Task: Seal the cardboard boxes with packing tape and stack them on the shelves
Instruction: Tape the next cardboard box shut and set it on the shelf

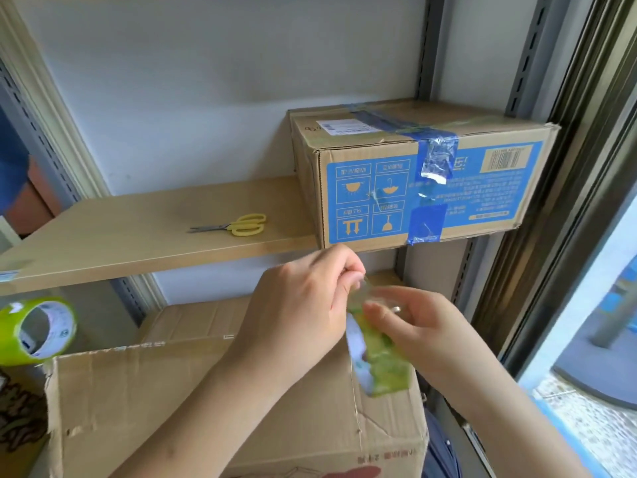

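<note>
My right hand (424, 326) grips a green roll of packing tape (379, 357) just above the right end of a plain cardboard box (193, 401) in front of me. My left hand (303, 305) pinches the clear loose end of the tape at the top of the roll. On the wooden shelf (138, 232) stands a cardboard box with blue print (424, 177), closed with blue tape. Another plain box (196, 322) lies behind the near one on the lower level.
Yellow-handled scissors (238, 225) lie on the shelf, left of the printed box. A second green tape roll (38, 329) sits at the left edge. A window frame (558, 188) runs down the right side. Slotted metal shelf uprights (425, 46) stand against the wall.
</note>
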`<act>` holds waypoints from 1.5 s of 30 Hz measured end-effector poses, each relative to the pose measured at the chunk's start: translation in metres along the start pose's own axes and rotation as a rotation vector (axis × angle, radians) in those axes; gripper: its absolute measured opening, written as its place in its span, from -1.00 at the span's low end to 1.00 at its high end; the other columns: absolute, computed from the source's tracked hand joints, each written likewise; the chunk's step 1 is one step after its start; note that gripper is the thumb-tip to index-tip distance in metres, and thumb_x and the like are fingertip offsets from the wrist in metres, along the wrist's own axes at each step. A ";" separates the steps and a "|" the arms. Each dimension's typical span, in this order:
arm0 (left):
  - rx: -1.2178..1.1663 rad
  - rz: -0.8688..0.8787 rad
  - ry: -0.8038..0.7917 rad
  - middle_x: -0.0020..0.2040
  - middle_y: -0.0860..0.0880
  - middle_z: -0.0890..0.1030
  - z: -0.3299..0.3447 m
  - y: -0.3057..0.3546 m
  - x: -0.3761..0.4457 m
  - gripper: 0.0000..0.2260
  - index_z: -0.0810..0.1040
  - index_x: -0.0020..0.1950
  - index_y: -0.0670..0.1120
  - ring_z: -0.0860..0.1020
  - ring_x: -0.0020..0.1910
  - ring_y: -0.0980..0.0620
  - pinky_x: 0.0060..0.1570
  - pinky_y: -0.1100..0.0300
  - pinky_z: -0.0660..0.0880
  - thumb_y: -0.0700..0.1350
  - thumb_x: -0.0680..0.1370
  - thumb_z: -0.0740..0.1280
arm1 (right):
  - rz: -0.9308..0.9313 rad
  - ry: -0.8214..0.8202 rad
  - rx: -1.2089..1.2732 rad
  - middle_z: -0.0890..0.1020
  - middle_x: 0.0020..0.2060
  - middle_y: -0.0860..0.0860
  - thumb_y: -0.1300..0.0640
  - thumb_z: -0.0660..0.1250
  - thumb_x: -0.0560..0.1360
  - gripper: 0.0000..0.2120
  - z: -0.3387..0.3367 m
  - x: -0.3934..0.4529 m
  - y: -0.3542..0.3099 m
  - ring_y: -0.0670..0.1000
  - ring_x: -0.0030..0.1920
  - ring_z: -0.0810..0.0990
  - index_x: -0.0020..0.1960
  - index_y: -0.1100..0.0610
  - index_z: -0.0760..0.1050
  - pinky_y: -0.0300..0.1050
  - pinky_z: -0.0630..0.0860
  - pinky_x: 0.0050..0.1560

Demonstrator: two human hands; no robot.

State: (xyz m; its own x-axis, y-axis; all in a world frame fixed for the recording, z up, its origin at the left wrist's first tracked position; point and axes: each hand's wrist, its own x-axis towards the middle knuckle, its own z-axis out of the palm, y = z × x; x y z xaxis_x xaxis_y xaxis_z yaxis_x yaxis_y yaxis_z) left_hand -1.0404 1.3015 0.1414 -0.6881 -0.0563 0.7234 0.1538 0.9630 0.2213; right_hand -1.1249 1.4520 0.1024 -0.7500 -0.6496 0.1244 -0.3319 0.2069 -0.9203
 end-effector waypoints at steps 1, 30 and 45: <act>-0.015 -0.007 -0.036 -0.25 0.13 0.63 -0.001 0.003 -0.003 -0.94 0.56 -0.12 0.00 0.58 -0.31 0.07 -0.32 0.09 0.51 -0.13 0.55 0.34 | 0.051 0.031 -0.030 0.72 -0.24 -0.05 -0.13 0.34 0.53 -0.67 0.002 -0.008 0.004 -0.16 -0.26 0.65 0.19 0.02 0.62 -0.21 0.55 -0.20; -0.432 -0.551 -0.442 -0.31 0.12 0.69 0.034 -0.038 -0.035 -0.92 0.65 -0.20 0.13 0.68 -0.32 0.12 -0.13 0.04 0.64 -0.04 0.41 0.52 | -0.092 -0.431 -0.317 0.72 -0.26 -0.13 0.07 0.53 0.42 -0.95 -0.004 0.078 0.024 -0.26 -0.30 0.56 -0.16 -0.07 0.73 -0.28 0.52 -0.13; -0.391 -0.528 -0.301 -0.27 0.18 0.69 0.031 -0.034 -0.026 -0.89 0.67 -0.24 0.09 0.63 -0.22 0.23 -0.09 0.23 0.52 -0.09 0.43 0.54 | 0.049 -0.445 -0.142 0.70 -0.25 -0.17 0.05 0.46 0.48 -0.91 -0.013 0.074 0.028 -0.27 -0.21 0.56 -0.18 -0.08 0.71 -0.31 0.46 -0.02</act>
State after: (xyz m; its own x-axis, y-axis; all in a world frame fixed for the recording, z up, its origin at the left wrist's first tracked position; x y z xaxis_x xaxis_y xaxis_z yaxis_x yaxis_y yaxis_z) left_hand -1.0494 1.2780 0.0950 -0.8974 -0.3589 0.2566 -0.0492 0.6594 0.7502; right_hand -1.1966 1.4192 0.0904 -0.4587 -0.8808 -0.1175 -0.4003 0.3229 -0.8576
